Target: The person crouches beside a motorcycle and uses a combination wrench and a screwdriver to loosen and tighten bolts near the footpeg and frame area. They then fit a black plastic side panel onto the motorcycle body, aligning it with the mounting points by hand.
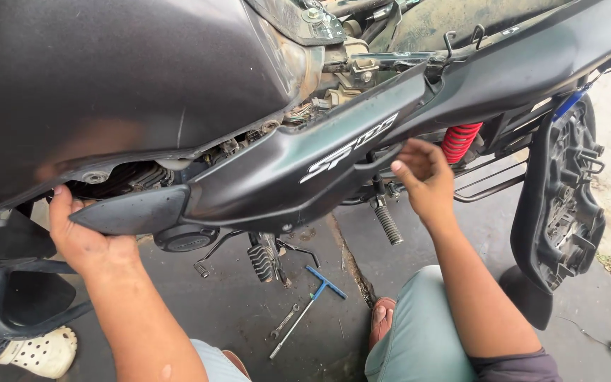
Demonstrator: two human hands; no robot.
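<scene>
A dark grey motorcycle fuel tank (129, 78) fills the far left of the scene, and below it a long dark grey plastic side panel (305, 166) runs from the near left up toward the far right along the bike's frame. At the right, a black moulded seat base (560, 205) stands on edge against the rear of the bike. The left hand (83, 237) has its grip closed on the panel's pointed front tip, the fingers wrapped behind its edge and the thumb along the front. The right hand (426, 177) is at the panel's lower middle edge, fingers curled under it and holding it there. Just behind that hand a red coil shock spring (461, 140) shows. On the concrete floor (249, 318) below lie a blue-handled T-shaped wrench (312, 301) and, just beside it, a small silver spanner (286, 320).
</scene>
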